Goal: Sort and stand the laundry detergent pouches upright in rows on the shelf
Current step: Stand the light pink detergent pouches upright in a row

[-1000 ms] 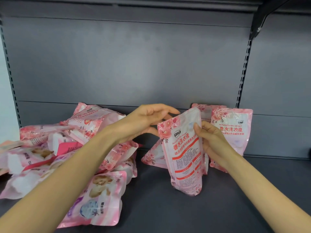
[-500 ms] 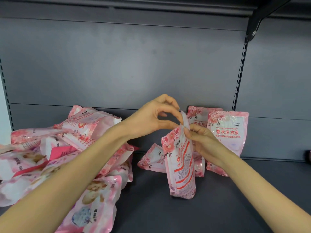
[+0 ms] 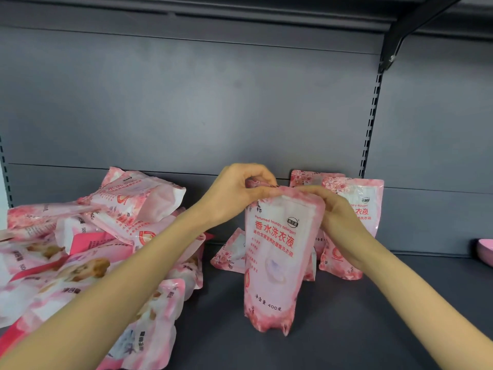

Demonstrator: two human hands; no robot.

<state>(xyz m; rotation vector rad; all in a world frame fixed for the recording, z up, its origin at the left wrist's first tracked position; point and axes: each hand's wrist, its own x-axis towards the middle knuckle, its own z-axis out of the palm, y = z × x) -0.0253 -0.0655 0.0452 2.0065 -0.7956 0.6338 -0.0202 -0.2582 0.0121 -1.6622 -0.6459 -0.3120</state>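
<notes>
Both hands pinch the top seal of one pink detergent pouch point(image 3: 274, 252): the left hand point(image 3: 237, 193) at its upper left corner, the right hand point(image 3: 333, 217) at its upper right. Each grip is closed on the pouch. The pouch hangs directly below the two grips, its long axis vertical, its printed face toward the camera, near the middle of the shelf point(image 3: 373, 316). Its bottom seems to touch the shelf, but I cannot be sure. Just behind and to the right, two standing pouches point(image 3: 357, 209) lean at the back edge, nearer the right hand. The unsorted heap point(image 3: 88, 249) lies toward the left end.
</notes>
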